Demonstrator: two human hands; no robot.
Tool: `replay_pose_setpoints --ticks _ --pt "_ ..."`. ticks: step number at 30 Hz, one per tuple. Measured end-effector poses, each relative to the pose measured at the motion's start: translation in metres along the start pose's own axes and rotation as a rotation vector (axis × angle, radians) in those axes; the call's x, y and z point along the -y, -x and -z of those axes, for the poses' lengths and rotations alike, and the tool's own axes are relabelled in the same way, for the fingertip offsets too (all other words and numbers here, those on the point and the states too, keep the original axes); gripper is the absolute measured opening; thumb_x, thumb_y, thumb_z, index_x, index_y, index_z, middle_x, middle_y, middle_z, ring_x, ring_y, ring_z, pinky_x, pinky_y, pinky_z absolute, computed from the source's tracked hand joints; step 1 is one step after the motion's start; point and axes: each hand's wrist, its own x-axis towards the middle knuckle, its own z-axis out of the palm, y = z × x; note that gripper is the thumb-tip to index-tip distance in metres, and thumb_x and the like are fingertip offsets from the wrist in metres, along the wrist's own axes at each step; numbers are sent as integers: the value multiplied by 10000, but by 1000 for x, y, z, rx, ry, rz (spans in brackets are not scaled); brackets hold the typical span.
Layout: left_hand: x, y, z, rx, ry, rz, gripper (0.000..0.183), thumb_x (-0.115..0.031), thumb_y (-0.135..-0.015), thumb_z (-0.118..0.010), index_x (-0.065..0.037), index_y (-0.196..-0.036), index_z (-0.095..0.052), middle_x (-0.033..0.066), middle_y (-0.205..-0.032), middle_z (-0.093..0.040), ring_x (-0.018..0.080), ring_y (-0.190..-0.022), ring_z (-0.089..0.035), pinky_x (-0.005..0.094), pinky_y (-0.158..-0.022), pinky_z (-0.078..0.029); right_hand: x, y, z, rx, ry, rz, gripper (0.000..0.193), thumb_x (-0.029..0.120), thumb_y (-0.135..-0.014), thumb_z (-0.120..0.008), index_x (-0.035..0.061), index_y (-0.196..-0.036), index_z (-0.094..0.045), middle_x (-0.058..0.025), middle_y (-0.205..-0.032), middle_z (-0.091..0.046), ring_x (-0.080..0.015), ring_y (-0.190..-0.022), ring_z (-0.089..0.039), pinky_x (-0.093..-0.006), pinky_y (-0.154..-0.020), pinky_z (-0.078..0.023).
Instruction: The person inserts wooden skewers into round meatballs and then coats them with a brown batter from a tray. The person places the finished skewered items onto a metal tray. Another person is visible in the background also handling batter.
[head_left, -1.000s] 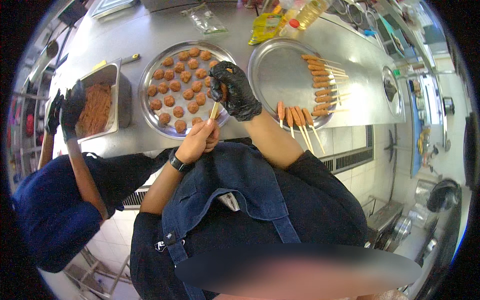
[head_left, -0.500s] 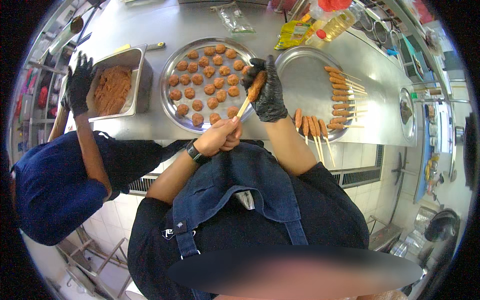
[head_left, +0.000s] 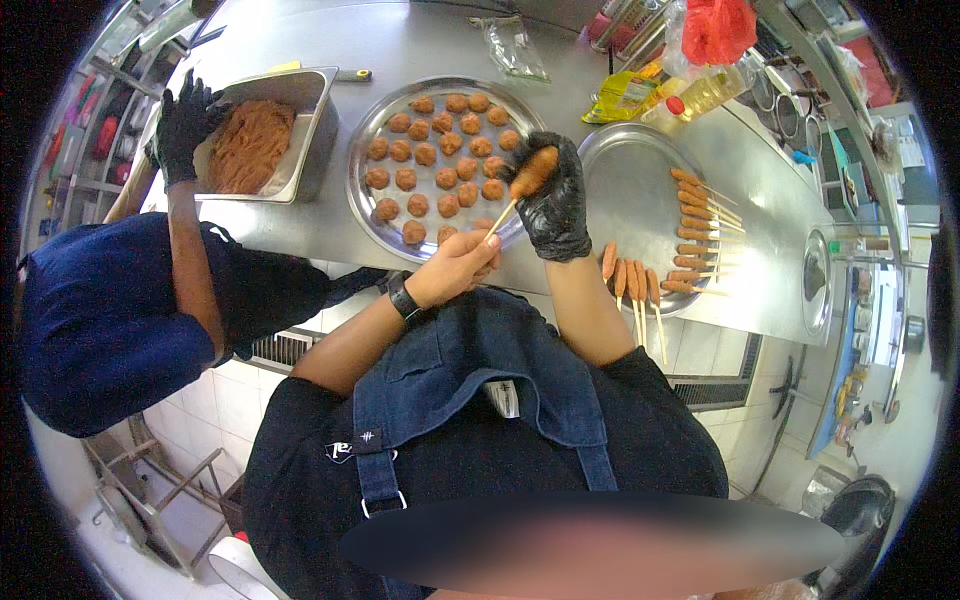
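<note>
My bare left hand (head_left: 455, 270), with a dark watch at the wrist, pinches the lower part of a thin wooden skewer. Around its upper end is an elongated lump of brown minced meat (head_left: 535, 172), tilted up to the right. My right hand (head_left: 558, 215), in a black glove, curls around the meat from behind and holds it. Beneath and left of them lies a round metal tray (head_left: 366, 205) with rows of meat balls (head_left: 446, 203). To the right, another round tray (head_left: 630, 175) carries several finished meat skewers (head_left: 695, 222) along its right and near rim.
At left, a co-worker's black-gloved hand (head_left: 185, 130) is raised beside a deep metal pan (head_left: 318, 135) of minced meat (head_left: 250, 145). Farther back are a clear plastic bag (head_left: 513, 48), a yellow packet (head_left: 622, 97) and an oil bottle (head_left: 710, 95). A small round lid or dish (head_left: 816, 280) sits at the right end.
The whole view has shifted, so the table things appear farther right. My gloved fingers have loosened around the meat, showing more of it. The left hand still holds the skewer.
</note>
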Motion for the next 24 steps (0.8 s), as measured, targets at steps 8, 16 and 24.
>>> replay_pose_setpoints --ticks 8,16,24 --pt "6 2 5 77 169 -1 381 -382 -1008 -341 -97 -778 -448 -70 -596 -280 44 -470 -246 213 -410 -195 -20 -8 16 -8 62 -133 154 268 -921 -546 116 -920 -572 0 -676 -526 -130 -606 -511 -269 -562 -437" --pt "4 6 9 95 231 -10 394 -398 -1008 -321 -106 -762 -421 -46 -596 -301 66 -478 -271 222 -418 -223 -25 5 -1 11 339 -129 116 228 -923 -567 117 -928 -534 35 -636 -476 -98 -558 -475 -248 -495 -405" --pt "2 7 9 121 273 -65 359 -374 -1012 -324 -111 -789 -423 -70 -602 -252 49 -469 -214 224 -416 -168 -36 8 3 89 429 -58 257 223 -889 -595 68 -1084 -531 -33 -859 -578 -142 -737 -594 -260 -635 -514"
